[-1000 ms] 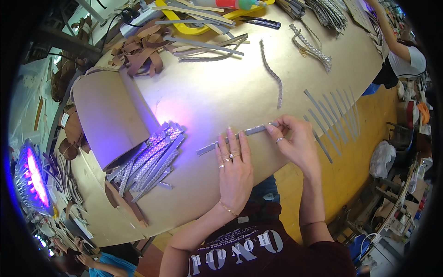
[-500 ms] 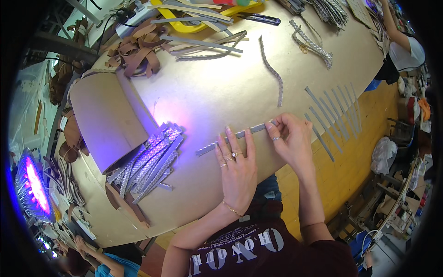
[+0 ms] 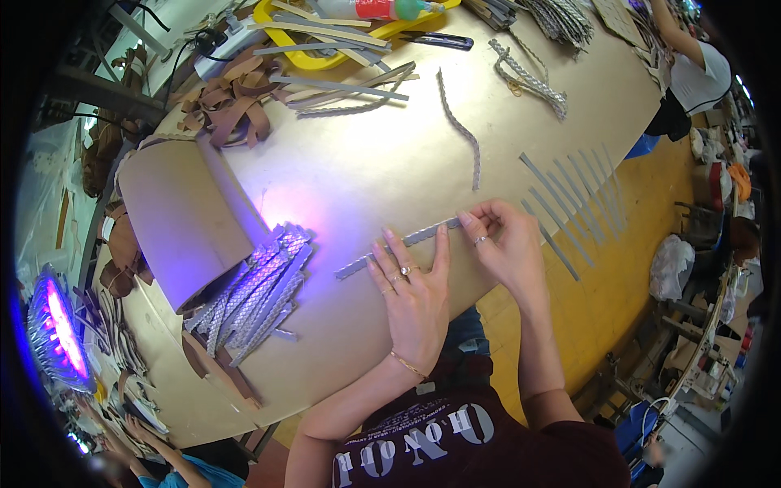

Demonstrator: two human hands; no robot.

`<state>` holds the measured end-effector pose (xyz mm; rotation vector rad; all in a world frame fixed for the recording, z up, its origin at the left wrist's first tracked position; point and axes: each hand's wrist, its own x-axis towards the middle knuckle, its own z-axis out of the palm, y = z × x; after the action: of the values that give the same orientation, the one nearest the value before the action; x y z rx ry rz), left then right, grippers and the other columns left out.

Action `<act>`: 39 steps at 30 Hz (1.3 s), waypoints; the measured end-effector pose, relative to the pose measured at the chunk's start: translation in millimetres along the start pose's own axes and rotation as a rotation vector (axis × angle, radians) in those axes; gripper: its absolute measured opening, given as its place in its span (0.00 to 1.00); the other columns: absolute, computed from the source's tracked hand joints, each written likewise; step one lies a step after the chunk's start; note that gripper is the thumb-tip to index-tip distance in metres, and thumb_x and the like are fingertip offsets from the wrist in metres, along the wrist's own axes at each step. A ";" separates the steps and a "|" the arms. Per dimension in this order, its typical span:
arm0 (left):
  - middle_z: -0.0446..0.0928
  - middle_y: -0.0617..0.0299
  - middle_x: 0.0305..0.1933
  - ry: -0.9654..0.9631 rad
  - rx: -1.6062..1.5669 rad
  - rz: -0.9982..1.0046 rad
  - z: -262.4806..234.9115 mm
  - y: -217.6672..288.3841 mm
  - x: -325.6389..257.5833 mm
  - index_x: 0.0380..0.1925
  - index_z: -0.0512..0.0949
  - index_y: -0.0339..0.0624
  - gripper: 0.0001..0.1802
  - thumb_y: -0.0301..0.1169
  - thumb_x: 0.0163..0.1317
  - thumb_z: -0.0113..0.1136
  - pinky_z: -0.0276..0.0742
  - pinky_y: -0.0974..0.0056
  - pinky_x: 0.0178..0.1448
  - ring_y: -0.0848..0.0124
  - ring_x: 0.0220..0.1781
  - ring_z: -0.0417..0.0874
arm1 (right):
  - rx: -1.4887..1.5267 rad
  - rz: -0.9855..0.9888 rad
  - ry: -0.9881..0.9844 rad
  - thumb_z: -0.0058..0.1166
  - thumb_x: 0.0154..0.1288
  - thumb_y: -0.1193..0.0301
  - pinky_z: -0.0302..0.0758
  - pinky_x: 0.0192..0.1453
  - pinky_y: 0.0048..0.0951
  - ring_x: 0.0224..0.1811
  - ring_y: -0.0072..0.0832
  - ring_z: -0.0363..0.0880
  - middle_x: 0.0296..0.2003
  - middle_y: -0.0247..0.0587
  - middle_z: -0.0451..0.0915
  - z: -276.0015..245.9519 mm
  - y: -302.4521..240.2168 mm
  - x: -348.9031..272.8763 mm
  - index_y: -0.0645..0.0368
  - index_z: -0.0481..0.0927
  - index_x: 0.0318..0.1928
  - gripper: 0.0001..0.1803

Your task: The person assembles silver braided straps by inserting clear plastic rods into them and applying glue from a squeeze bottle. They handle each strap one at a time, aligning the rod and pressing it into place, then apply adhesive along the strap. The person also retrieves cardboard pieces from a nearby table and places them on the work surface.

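Near the front edge of the shiny tan worktop, a flat, silver-grey braided strip is laid on a slant, bumpy like a plait. It is pressed down by the left hand, whose fingers are spread apart. Its right end is pinched between the thumb and finger of the right hand. Rings are worn on both hands.

To the left, more braided strips are piled in a messy heap, lit up purple, just beside a big brown sheet that is bent into a smooth curve. To the right, thin, flat grey strips are set out like a fan.

Farther back, a thin, wavy braid is laid by itself. Curly brown bands, leathery to look at, are heaped near a yellow tray, and grey and cream strips are laid across it. A black cutter is placed beside the tray. Big pale letters are printed on the dark shirt; some smaller writing is too tiny to be read well.
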<state>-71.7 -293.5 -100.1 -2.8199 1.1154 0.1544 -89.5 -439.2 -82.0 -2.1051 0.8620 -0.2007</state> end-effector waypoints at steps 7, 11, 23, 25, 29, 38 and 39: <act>0.58 0.23 0.70 -0.009 -0.023 0.002 -3.8 -1.5 0.4 0.74 0.60 0.64 0.32 0.32 0.69 0.47 0.61 0.41 0.73 0.35 0.69 0.67 | -0.090 0.011 0.007 0.64 0.62 0.67 0.72 0.31 0.29 0.18 0.28 0.77 0.17 0.39 0.79 0.5 -0.9 2.1 0.63 0.82 0.27 0.12; 0.58 0.23 0.70 -0.010 -0.031 0.000 -5.1 -1.9 1.4 0.74 0.60 0.64 0.33 0.32 0.68 0.47 0.61 0.41 0.73 0.35 0.69 0.67 | -0.087 0.009 0.013 0.62 0.64 0.67 0.68 0.37 0.33 0.19 0.31 0.77 0.17 0.38 0.79 3.6 1.8 2.4 0.61 0.82 0.27 0.12; 0.58 0.23 0.70 0.046 -0.023 0.006 1.2 -2.1 0.2 0.74 0.58 0.61 0.33 0.32 0.69 0.47 0.61 0.39 0.72 0.34 0.68 0.67 | -0.164 -0.069 0.258 0.59 0.63 0.74 0.67 0.40 0.36 0.33 0.36 0.74 0.34 0.43 0.77 5.7 14.8 -8.8 0.57 0.81 0.39 0.05; 0.58 0.22 0.70 0.051 -0.015 0.004 4.3 -1.1 -1.2 0.75 0.58 0.61 0.33 0.33 0.69 0.47 0.61 0.39 0.72 0.34 0.69 0.67 | -0.153 -0.253 0.375 0.58 0.60 0.79 0.69 0.42 0.35 0.37 0.37 0.74 0.41 0.45 0.77 5.9 19.5 -16.9 0.54 0.82 0.46 0.13; 0.57 0.25 0.70 0.091 -0.026 -0.018 12.5 1.4 -4.5 0.73 0.61 0.62 0.33 0.33 0.66 0.50 0.60 0.40 0.73 0.34 0.69 0.66 | -0.422 -0.404 0.298 0.55 0.52 0.83 0.71 0.48 0.38 0.45 0.40 0.74 0.48 0.45 0.75 16.5 29.8 -36.9 0.45 0.83 0.55 0.29; 0.60 0.38 0.73 0.292 -0.321 -0.048 30.9 -11.4 -11.0 0.70 0.66 0.49 0.34 0.39 0.62 0.57 0.55 0.42 0.75 0.46 0.73 0.64 | -0.203 -0.409 0.391 0.51 0.60 0.82 0.72 0.53 0.37 0.47 0.42 0.74 0.46 0.47 0.75 37.7 45.6 -28.7 0.55 0.83 0.51 0.20; 0.61 0.39 0.73 0.299 -0.398 -0.058 32.0 -15.9 -12.9 0.70 0.66 0.47 0.34 0.40 0.62 0.57 0.54 0.42 0.76 0.47 0.74 0.63 | -0.142 -0.385 0.407 0.52 0.62 0.81 0.73 0.52 0.36 0.47 0.41 0.75 0.46 0.47 0.75 38.0 45.1 -28.9 0.57 0.83 0.50 0.17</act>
<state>-71.9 -269.0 -129.1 -3.3123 1.1669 -0.0613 -118.3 -415.1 -136.0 -2.3932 0.7026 -0.8144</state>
